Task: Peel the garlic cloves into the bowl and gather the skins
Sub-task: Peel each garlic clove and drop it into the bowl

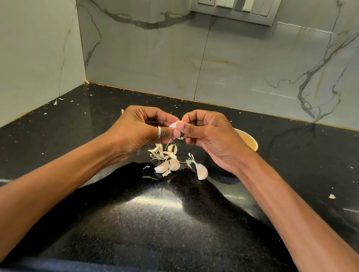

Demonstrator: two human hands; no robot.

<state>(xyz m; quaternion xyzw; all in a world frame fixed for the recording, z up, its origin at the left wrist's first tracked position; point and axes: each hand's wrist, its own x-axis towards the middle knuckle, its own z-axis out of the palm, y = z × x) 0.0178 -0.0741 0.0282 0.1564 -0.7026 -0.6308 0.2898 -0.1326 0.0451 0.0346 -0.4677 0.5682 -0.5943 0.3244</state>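
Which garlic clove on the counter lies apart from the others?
The rightmost clove, below the right hand; the other two cloves lie together by the skins.

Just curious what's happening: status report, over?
Left hand, right hand pinching one clove, mid-peel. Three cloves, skins on counter. Bowl partly hidden behind right hand.

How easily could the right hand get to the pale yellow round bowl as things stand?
Probably yes: the pale yellow round bowl sits just behind the right hand, nothing visible between them. That hand is busy, though, pinching the white garlic clove together with the left hand.
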